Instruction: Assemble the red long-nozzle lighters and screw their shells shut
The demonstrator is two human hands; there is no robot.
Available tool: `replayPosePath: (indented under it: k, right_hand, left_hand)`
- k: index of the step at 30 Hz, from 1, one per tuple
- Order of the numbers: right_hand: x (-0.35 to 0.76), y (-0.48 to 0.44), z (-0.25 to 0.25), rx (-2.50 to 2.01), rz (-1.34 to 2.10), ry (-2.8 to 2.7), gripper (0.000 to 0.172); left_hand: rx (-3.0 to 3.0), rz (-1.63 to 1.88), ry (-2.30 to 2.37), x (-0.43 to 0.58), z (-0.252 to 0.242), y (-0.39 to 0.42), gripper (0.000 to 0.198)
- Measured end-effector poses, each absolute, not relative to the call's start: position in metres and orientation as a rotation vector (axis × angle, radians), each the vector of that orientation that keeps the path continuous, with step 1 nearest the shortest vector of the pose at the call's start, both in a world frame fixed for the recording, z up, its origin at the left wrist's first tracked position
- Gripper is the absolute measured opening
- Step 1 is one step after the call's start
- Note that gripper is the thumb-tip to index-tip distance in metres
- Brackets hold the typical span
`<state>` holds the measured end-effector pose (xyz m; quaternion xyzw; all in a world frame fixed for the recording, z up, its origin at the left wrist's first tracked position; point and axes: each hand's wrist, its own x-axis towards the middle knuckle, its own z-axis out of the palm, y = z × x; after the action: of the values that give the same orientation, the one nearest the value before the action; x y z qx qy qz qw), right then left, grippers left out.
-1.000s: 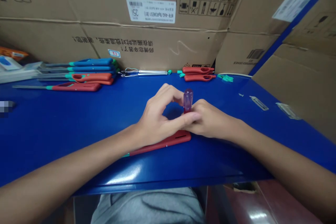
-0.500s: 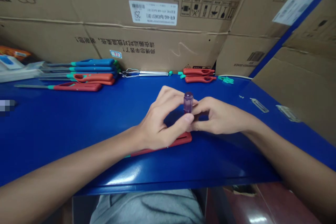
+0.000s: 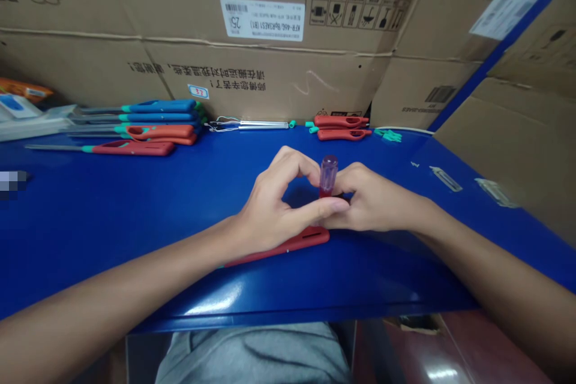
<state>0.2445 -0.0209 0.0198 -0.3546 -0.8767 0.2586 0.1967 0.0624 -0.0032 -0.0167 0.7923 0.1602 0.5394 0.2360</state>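
A screwdriver (image 3: pixel 328 174) with a see-through handle, purple above and red below, stands upright; its shaft and tip are hidden by my fingers. My left hand (image 3: pixel 283 198) is curled around the handle, the thumb stretched across its front and the index finger at its left side. My right hand (image 3: pixel 369 198) is closed against the handle's lower right side, its fingertips partly hidden behind the left thumb. Below the hands lies a red gas lighter (image 3: pixel 288 246) on the blue table, its slotted end to the right and its upper side partly covered by the left hand.
Blue and red long-nosed lighters (image 3: pixel 157 114) are stacked at the back left. Metal tubes with wires (image 3: pixel 263 125), red lighter bodies (image 3: pixel 344 134) and green small parts (image 3: pixel 387 135) lie along the cardboard wall (image 3: pixel 292 84). Clear plastic pieces (image 3: pixel 445 179) are at right.
My left thumb has slid right across the front of the screwdriver handle. The handle has shifted slightly right, and more of the lighter below shows.
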Motion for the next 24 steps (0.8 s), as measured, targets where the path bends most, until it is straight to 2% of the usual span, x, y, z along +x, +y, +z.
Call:
replayPosePath:
  k: [6,9,14,20,24]
  right_hand:
    - [0.243,-0.02,0.016,-0.939,0.673,-2.466,0.027]
    - [0.243,-0.02,0.015,-0.909,0.672,-2.476,0.029]
    - [0.241,-0.021,0.015,-0.916,0.628,-2.483,0.023]
    - [0.24,-0.021,0.014,-0.937,0.629,-2.491,0.023]
    - [0.244,-0.021,0.019,-1.023,0.838,-2.462,0.023]
  left_hand:
    - [2.25,1.502,0.412,0.063,-0.013,-0.004,0.022]
    - [2.252,1.471,0.481,0.063,-0.012,-0.004,0.025]
    - [2.245,1.503,0.494,0.064,-0.01,-0.005,0.03]
    - [2.404,1.511,0.352,0.063,-0.006,-0.007,0.013]
    - [2.457,1.461,0.331,0.059,-0.009,-0.007,0.006]
